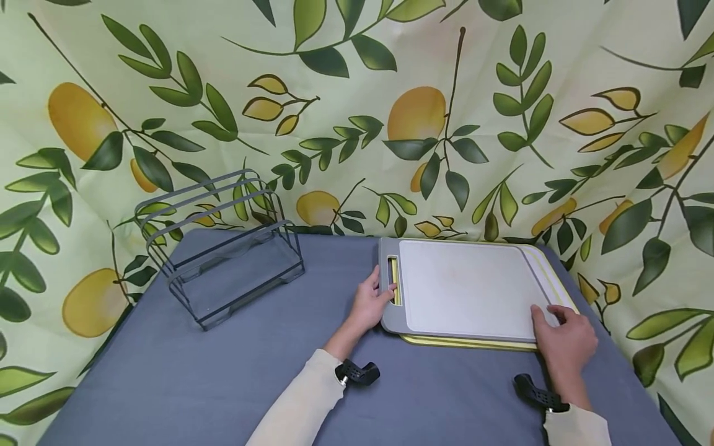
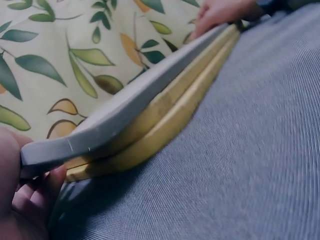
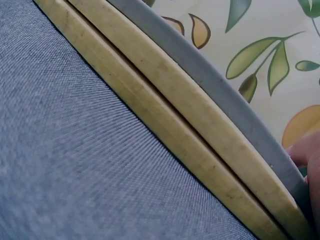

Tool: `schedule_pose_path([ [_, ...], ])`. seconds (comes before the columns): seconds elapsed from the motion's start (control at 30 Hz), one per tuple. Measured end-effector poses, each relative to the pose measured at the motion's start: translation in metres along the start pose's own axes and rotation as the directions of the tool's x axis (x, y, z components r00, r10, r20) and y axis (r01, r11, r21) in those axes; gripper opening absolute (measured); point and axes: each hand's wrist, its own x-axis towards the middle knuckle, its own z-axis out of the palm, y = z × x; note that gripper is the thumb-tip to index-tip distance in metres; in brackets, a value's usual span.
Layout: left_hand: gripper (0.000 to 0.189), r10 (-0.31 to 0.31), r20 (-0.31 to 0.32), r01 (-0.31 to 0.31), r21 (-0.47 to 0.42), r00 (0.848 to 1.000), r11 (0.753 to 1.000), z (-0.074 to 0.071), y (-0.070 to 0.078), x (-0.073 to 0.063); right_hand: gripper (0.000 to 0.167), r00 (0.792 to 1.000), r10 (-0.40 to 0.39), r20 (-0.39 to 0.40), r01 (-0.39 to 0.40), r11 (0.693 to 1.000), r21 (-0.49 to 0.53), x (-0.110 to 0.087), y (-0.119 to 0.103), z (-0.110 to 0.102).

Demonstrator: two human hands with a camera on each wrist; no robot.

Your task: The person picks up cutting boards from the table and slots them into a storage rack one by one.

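- The left hand (image 1: 370,303) is clamped on the left end of the grey cutting board (image 1: 468,288), beside its handle slot (image 1: 393,269); the left wrist view shows fingers under the board's edge.
- The right hand (image 1: 566,341) touches the same board's lower right corner; whether its grip is clamped there, I cannot tell.
- The grey board, with a pale panel on top, lies right of centre in the frame, uppermost in a stack.
- Under it are two yellow-edged boards (image 1: 468,342), showing along the lower side and at the right end.
- Cream sleeves (image 1: 301,399) and black wrist devices (image 1: 361,373) enter at the bottom.
- A dark wire rack (image 1: 252,295) stands at left, well apart from the boards.
- Blue-grey cloth (image 1: 167,384) covers the desk.
- Fruit-and-leaf fabric (image 1: 346,93) hangs behind.
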Motion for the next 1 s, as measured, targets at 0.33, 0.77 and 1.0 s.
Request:
schedule_pose_path([
  [0.33,0.080,-0.021,0.026,0.022,-0.029,0.999,0.999,0.0015,-0.0055,0.0013,0.041,0.998,0.053,0.027,-0.051,0.996,-0.067,-0.0054,0.0014,-0.0073],
  [0.77,0.077,-0.010,0.042,0.013,-0.065,0.999,0.998,-0.0043,-0.0029,0.0006,0.051,0.994,0.100,0.055,-0.095,0.992,-0.078,0.0008,-0.0022,-0.0035],
  [1.0,0.075,-0.033,0.007,0.034,-0.072,0.999,0.997,-0.0001,-0.0013,0.0015,0.054,0.996,0.076,0.049,-0.073,0.995,-0.069,0.0019,0.0014,-0.0036],
])
